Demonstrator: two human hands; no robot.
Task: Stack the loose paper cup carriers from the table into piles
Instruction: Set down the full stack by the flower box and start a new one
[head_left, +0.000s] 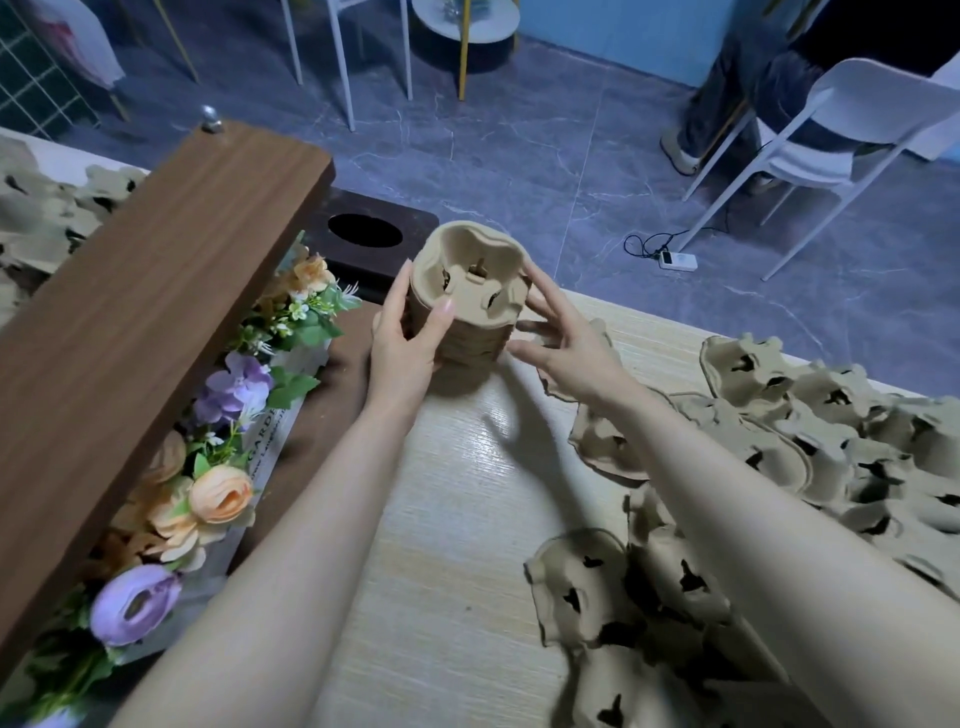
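Pale wood table (457, 571) — grey marbled floor (519, 156) beyond.

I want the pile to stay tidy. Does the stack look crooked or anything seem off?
The stack leans slightly, its top tilted toward the camera, steadied by the left hand; the right hand is open beside it. Loose carriers lie jumbled at right.

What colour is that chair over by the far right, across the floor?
White, seat and legs alike; the chair shows best in the head view, the only one here.
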